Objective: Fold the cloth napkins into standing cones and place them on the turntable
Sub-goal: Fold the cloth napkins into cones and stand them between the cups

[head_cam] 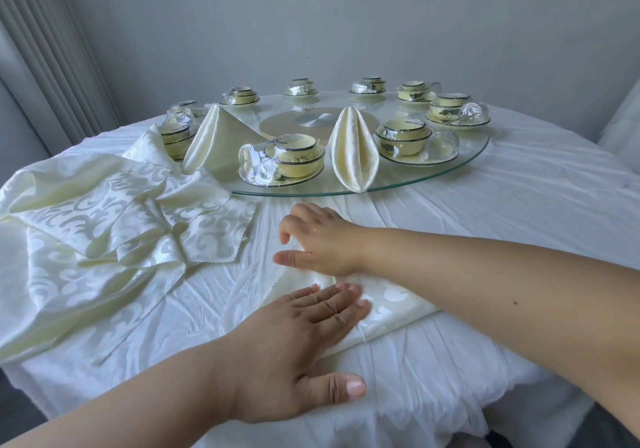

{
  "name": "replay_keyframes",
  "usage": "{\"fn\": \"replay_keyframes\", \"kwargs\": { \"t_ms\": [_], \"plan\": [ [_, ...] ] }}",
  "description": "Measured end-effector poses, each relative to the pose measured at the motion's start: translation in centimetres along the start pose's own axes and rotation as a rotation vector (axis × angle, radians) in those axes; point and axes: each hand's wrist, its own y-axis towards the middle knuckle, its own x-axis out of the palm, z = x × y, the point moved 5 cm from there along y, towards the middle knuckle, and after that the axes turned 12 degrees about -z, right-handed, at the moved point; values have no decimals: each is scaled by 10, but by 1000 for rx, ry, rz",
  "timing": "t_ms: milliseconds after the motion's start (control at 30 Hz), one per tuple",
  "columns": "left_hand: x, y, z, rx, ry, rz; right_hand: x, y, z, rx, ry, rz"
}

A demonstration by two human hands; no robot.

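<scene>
- The left hand (pixel 304 337) lies flat with straight fingers pressing on a cream napkin (pixel 391 309) that is spread on the near part of the table (pixel 519 205); its thumb sticks out toward the near edge, off the cloth.
- The right hand (pixel 322 240) reaches across from the right and rests on the far part of the same napkin, thumb out straight and the other fingers loosely curled; whether those fingers pinch any cloth cannot be told.
- The napkin under the hands looks folded into a flat band running from the middle toward the right, lying on the white tablecloth.
- A heap of unfolded patterned napkins (pixel 114 226) lies at the left of the table, one corner draped onto the glass turntable (pixel 450 167).
- On the turntable stand two folded napkins: a pointed cone (pixel 221 136) at the left and a leaf-shaped fold (pixel 353 153) near the front rim.
- Wrapped bowl-and-saucer sets (pixel 287 163) ring the turntable, one of them between the two standing folds.
- A curtain (pixel 45 49) hangs at the far left.
</scene>
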Motion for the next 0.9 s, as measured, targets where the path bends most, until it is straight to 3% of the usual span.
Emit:
{"fn": "replay_keyframes", "kwargs": {
  "t_ms": [267, 533, 700, 900],
  "plan": [
    [3, 1, -2, 6, 6, 26, -1, 24, 9, -88, -32, 79],
    [-2, -2, 2, 5, -2, 9, -8, 22, 6, -140, -39, -133],
    [-22, -5, -4, 6, -34, -84, -17, 10, 23, 60, -39, -219],
    [-39, 2, -5, -62, -107, -21, -21, -45, 72, 449, -75, -200]
  ]
}}
